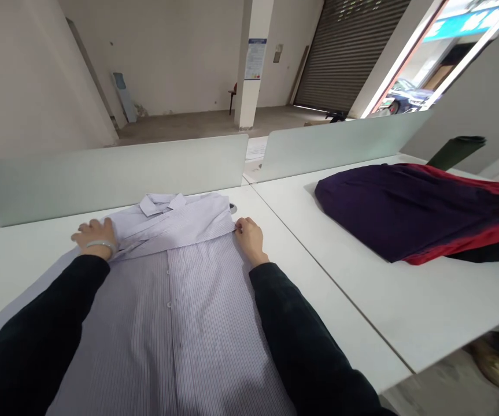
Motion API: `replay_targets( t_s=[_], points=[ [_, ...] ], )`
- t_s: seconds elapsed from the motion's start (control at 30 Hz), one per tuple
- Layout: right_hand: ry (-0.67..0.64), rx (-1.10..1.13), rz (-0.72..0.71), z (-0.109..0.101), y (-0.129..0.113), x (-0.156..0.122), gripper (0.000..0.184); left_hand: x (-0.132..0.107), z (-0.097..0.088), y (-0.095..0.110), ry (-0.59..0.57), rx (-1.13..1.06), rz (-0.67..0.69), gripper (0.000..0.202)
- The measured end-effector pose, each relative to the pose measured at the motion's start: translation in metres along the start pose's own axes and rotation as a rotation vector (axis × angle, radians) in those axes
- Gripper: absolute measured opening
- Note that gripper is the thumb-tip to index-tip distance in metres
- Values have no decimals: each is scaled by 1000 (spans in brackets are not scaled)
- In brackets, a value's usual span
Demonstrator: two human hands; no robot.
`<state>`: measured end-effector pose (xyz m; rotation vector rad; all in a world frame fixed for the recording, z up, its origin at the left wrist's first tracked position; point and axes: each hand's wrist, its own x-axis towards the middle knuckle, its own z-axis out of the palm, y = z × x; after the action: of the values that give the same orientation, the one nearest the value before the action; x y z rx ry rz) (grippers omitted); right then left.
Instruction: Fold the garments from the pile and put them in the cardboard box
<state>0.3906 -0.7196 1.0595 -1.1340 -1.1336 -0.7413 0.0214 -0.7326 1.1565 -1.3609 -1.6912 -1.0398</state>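
A pale lilac striped shirt point(206, 289) lies spread on the white table, its collar point(162, 203) toward the far edge. One sleeve point(188, 225) is folded across the upper chest. At the right end of that fold, my right hand point(250, 236) pinches the fabric's edge between thumb and fingers. My left hand point(95, 236), with a bracelet at the wrist, rests on the shirt's left shoulder area, fingers spread and slightly bent. Small buttons run down the shirt's front. The lower hem is out of view.
Dark purple and red garments point(388, 202) lie in a pile on the right table. Frosted dividers point(114, 170) line the far table edge. A dark green rolled item point(457, 149) stands behind the pile. A shoe point(494, 361) shows at lower right.
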Motion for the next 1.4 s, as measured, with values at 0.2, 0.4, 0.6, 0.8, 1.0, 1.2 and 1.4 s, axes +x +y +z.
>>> replay_targets(
  t_s=[0.2, 0.4, 0.6, 0.8, 1.0, 1.2, 1.4],
  points=[
    [-26, 25, -50, 1, 1, 1, 26, 14, -16, 130, -1, -98, 497, 47],
    [56, 26, -128, 4, 4, 2, 33, 27, -9, 278, -19, -276, 682, 47],
    [2, -1, -187, 6, 3, 3, 31, 38, 3, 328, -114, -313, 588, 31],
    [-107, -43, -173, 0, 1, -1, 26, 50, 11, 330, -60, -393, 629, 33],
    [-130, -121, -132, -7, -5, -5, 20, 38, 25, 333, -11, -484, 689, 29],
    [-67, -121, -130, -5, -4, -4, 18, 28, 16, 301, 105, -493, 821, 42],
    [-81, -72, -102, -1, 1, -4, 16, 39, 12, 205, 149, -406, 825, 37]
  ],
)
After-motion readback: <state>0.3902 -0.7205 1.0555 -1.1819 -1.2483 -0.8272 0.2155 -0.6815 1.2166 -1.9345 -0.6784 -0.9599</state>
